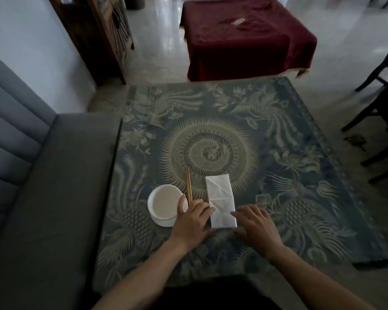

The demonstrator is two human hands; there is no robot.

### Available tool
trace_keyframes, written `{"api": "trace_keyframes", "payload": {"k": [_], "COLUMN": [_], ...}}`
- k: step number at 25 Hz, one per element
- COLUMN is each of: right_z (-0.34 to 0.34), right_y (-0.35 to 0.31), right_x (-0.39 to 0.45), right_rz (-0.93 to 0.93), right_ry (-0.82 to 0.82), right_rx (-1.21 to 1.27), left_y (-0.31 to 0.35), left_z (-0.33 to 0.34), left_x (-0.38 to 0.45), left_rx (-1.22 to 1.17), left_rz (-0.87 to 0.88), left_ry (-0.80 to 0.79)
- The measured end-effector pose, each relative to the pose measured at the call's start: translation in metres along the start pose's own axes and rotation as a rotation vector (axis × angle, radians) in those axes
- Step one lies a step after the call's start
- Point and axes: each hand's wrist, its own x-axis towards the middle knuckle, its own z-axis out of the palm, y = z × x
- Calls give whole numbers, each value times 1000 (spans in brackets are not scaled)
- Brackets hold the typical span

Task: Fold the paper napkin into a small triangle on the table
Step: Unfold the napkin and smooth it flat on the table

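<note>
Just right of the chopsticks point(189, 185), the paper napkin point(220, 199) lies as a creased rectangle, left hand point(192, 220) and right hand point(257, 224) flanking its near end, fingers relaxed, apparently steadying it for folding.

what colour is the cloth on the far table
Dark red, with a pale trim at the hem; the far tablecloth shows in the head view.

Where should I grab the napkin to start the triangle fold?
Pinch the near right corner of the napkin, coming from the right with the right hand. It lies flat as a long rectangle, that corner is uncovered, and the left hand rests at its left edge.
</note>
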Motion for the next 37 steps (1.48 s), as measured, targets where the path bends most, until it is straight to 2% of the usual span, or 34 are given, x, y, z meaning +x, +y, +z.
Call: {"api": "trace_keyframes", "payload": {"k": [2,6,10,17,20,25,29,32,37], "right_z": [2,14,22,33,34,36,38,42,47], "right_y": [0,1,7,8,5,6,8,11,18], "right_x": [5,13,15,12,12,10,13,16,16], "right_rz": [12,-9,-46,-7,164,462,683,899,1091], "right_ry": [-33,-63,-19,120,154,120,70,50,102], "right_rx": [10,-34,-52,108,206,368,501,723,893], "left_y": [7,13,11,9,11,15,13,14,20], "left_z": [6,18,20,21,20,20,27,31,30], "left_x": [5,9,10,13,16,25,27,31,45], "left_rx": [33,50,11,-66,-90,-127,-136,-106,-18], "left_rz": [36,-49,-118,-120,-135,-185,-105,-34,-25], "left_ry": [-53,-234,-230,-156,-111,-83,-180,-258,-346]}}
